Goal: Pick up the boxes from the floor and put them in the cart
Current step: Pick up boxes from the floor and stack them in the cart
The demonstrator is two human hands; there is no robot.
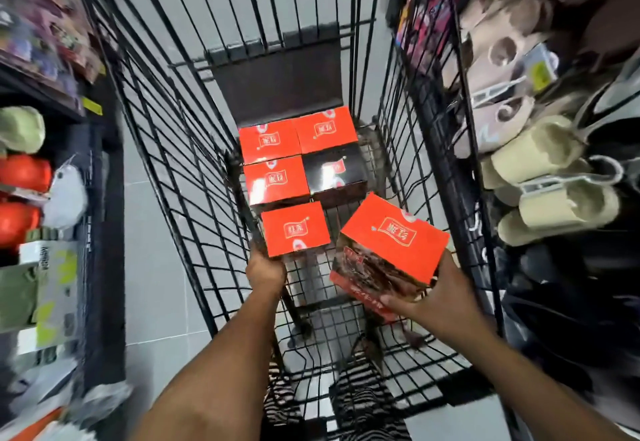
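Black wire makes up the cart [194,170], seen from above, with a dark panel [277,80] leaning at its far end. Four boxes sit packed together on the cart bottom just near of that panel. The far-left box [268,140] and far-right box [327,128] are orange-topped. Touching them on the near side are the mid box [277,180], also orange, and the black box [334,172] on its right.

The left hand [265,272] grips the left box [294,229] by its near edge, with the fingers hidden under it. This box lies level inside the cart, just near of the mid box. I cannot tell whether it rests on the wire.

The right hand [433,298] holds the right box [391,243], with fingers curled under its near lower side. This box is tilted, its orange top facing up and left, and it is held clear of the bottom by the cart's right wall.

Grey floor [156,267] shows through the wire. Shelves [41,42] stand on the left, and slippers [554,198] hang on the right.
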